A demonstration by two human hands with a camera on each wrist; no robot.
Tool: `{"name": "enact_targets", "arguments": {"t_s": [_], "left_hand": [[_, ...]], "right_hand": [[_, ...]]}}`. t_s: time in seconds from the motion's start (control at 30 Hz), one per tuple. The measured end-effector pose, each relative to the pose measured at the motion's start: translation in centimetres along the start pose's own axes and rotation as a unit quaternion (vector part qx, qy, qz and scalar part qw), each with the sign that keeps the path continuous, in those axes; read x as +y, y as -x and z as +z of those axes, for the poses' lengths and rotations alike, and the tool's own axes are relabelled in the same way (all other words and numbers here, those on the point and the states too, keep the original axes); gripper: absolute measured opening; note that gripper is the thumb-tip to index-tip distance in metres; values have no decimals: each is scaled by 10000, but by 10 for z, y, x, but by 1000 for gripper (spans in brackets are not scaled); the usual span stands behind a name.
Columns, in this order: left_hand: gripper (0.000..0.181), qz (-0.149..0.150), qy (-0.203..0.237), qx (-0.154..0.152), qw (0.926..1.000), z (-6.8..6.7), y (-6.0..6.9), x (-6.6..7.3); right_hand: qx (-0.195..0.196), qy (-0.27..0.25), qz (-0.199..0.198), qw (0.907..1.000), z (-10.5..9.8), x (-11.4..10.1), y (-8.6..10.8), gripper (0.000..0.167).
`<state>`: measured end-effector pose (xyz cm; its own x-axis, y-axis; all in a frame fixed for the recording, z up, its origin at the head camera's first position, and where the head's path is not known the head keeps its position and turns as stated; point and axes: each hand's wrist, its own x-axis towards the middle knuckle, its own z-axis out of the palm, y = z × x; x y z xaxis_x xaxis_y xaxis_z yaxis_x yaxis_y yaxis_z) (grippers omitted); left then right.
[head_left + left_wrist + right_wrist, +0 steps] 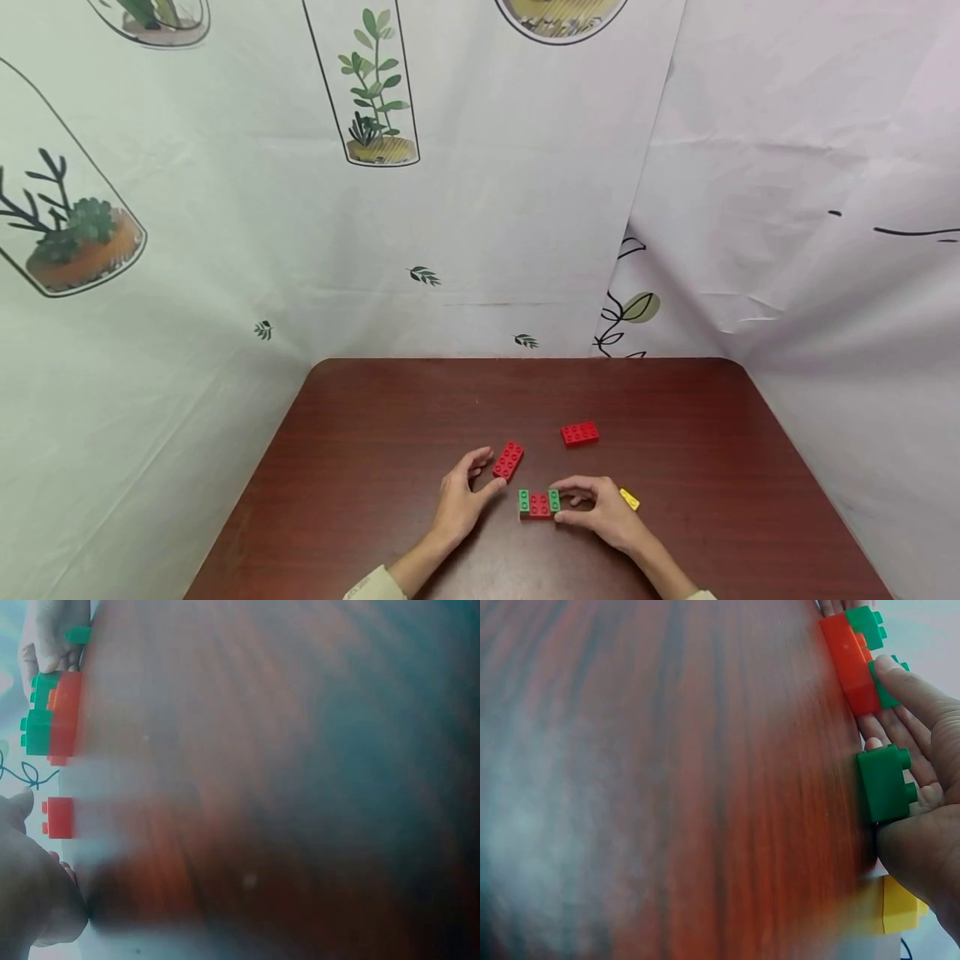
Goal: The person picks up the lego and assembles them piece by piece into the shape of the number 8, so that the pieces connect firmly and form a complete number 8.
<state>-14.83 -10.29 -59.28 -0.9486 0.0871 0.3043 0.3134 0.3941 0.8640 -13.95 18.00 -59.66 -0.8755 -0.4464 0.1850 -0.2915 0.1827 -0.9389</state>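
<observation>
A red toy building brick [538,505] lies on the table with a small green brick [524,501] on its left end and another green brick [554,500] on its right end. My right hand [607,512] pinches the right-end green brick between thumb and fingers. Under that palm stands a loose green brick [885,784], seen in the right wrist view and hidden in the head view. Fingers apart and loosely bent, my left hand [459,504] holds nothing. Its thumb tip is close to a separate red brick [508,461]; whether they touch I cannot tell.
Farther back on the brown table [390,417] lies another red brick [580,433]. A yellow brick [629,498] sits just right of my right hand. White printed cloth [480,217] hangs around the table's back and sides.
</observation>
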Motion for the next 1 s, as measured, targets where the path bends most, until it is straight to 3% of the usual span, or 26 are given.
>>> {"name": "enact_targets", "arguments": {"t_s": [0.23,0.43,0.6,1.0], "left_hand": [[50,56,-421,213,9989,6,2,-1],[51,-182,-649,206,9975,8,3,-1],[52,-174,-937,254,9951,11,3,-1],[50,248,-1326,553,9893,16,6,0]], "right_hand": [[-28,-12,80,10000,0,0,0,37],[-50,-37,226,9997,-1,0,1,37],[-55,-36,294,9995,-1,0,1,36],[-32,-43,289,9996,-1,-1,1,35]]}}
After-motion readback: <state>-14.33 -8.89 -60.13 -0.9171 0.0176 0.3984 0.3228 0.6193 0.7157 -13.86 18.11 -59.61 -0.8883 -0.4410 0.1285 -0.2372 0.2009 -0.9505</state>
